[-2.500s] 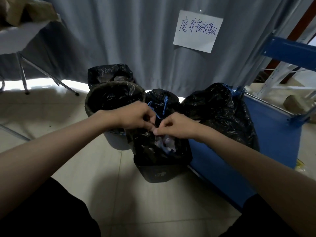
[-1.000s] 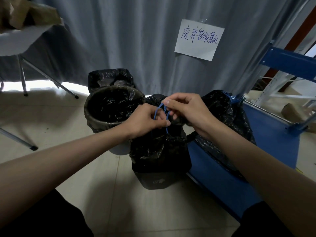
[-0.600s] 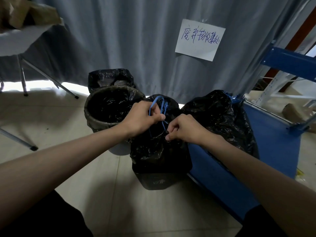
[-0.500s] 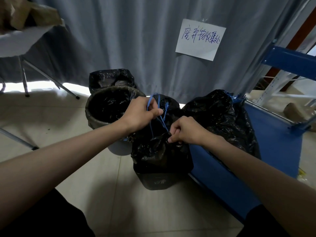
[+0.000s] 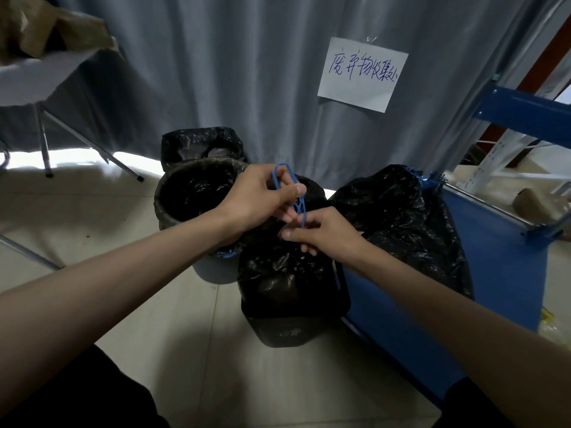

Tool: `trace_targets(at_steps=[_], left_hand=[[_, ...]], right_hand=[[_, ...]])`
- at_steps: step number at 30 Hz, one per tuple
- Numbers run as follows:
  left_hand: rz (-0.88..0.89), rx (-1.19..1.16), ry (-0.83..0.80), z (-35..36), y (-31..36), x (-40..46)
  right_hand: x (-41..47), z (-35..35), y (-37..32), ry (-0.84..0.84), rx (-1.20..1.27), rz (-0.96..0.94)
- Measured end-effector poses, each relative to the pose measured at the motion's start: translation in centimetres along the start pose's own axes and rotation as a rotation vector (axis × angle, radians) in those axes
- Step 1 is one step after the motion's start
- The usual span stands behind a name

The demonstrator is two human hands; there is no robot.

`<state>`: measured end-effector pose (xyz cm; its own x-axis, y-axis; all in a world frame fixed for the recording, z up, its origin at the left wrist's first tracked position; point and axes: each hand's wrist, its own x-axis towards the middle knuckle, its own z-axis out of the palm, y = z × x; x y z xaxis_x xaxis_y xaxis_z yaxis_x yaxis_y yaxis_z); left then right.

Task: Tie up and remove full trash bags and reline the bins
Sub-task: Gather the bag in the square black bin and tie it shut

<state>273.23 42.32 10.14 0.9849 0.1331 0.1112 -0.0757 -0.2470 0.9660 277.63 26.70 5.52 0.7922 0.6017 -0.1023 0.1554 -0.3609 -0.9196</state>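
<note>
A full black trash bag (image 5: pixel 287 273) sits in a small dark bin (image 5: pixel 284 330) at the centre of the floor. Its blue drawstring (image 5: pixel 298 205) runs up from the gathered mouth. My left hand (image 5: pixel 259 196) grips the upper loops of the drawstring above the bag. Just below it, my right hand (image 5: pixel 324 233) pinches the string's lower part at the bag's neck. Left of it stands a round bin lined with an open black bag (image 5: pixel 191 193).
A second lined bin (image 5: pixel 200 143) stands behind, against a grey curtain. A large tied black bag (image 5: pixel 401 220) leans on a blue shelf board (image 5: pixel 494 273) at the right. A folding table's legs (image 5: pixel 43 143) stand at the left.
Both hands have kept working the blue drawstring: the right hand came down from above the bag to its neck, and the left hand has lifted the loops higher.
</note>
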Motion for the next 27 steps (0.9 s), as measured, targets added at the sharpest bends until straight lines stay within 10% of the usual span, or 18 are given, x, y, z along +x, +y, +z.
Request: trace_targets(at_steps=[7, 17, 22, 27], left_hand=[[0.042, 0.890, -0.190, -0.8, -2.8, 0.0], [0.033, 1.095, -0.340, 1.2, -5.5, -0.9], [-0.097, 0.821, -0.420, 1.1, -4.7, -0.7], [-0.320, 0.495, -0.125, -0.6, -3.7, 1.7]], right_hand=[[0.2, -1.7, -0.1, 0.143, 0.272, 0.089], [0.2, -2.4, 0.6, 0.206, 0.230, 0.156], [0.6, -3.1, -0.3, 0.217, 0.361, 0.088], [0.4, -2.5, -0.8, 0.176, 0.353, 0.090]])
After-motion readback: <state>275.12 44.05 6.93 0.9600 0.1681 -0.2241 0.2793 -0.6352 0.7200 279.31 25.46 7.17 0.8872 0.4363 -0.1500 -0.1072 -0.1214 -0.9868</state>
